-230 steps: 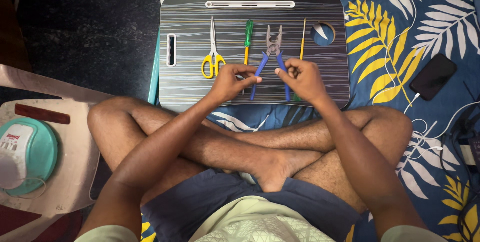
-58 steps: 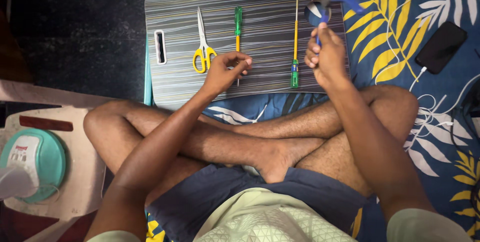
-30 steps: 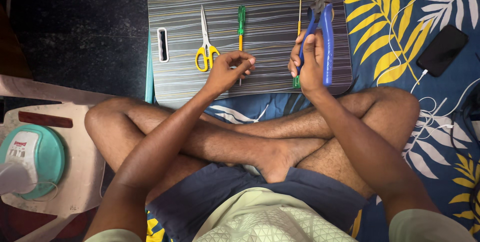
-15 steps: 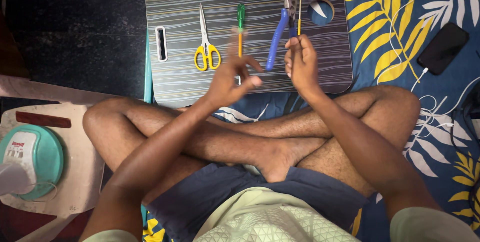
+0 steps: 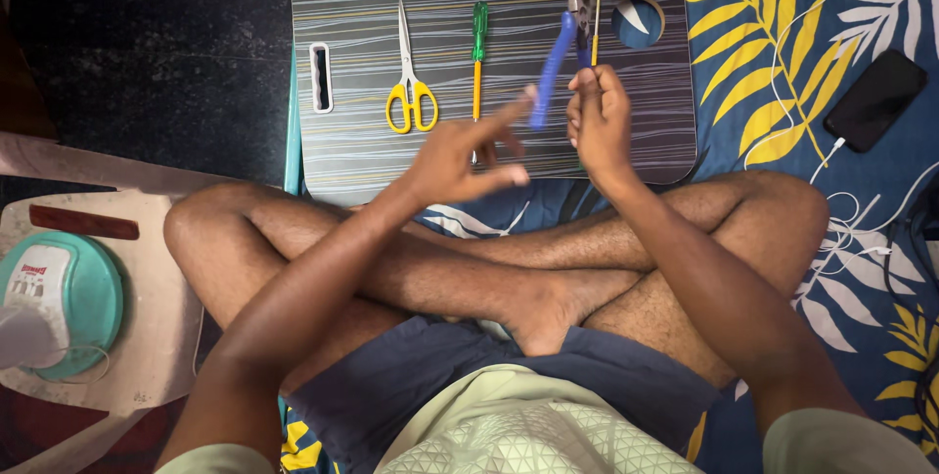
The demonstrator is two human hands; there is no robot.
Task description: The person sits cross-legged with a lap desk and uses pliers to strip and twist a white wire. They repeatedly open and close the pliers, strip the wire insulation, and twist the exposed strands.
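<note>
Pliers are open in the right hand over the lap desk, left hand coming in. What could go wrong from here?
1. The right hand seems to grip only one handle of the pliers; the free blue handle could swing and pinch the left hand reaching toward it.
2. If dropped, the pliers could knock the thin yellow screwdriver beside them.
3. The lap desk sits on bedding, so pressing down may tip it.

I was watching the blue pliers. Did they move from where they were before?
Yes. The blue pliers went from the lap desk's right edge leftward, and now stand in the right hand, beside the green screwdriver.
</note>
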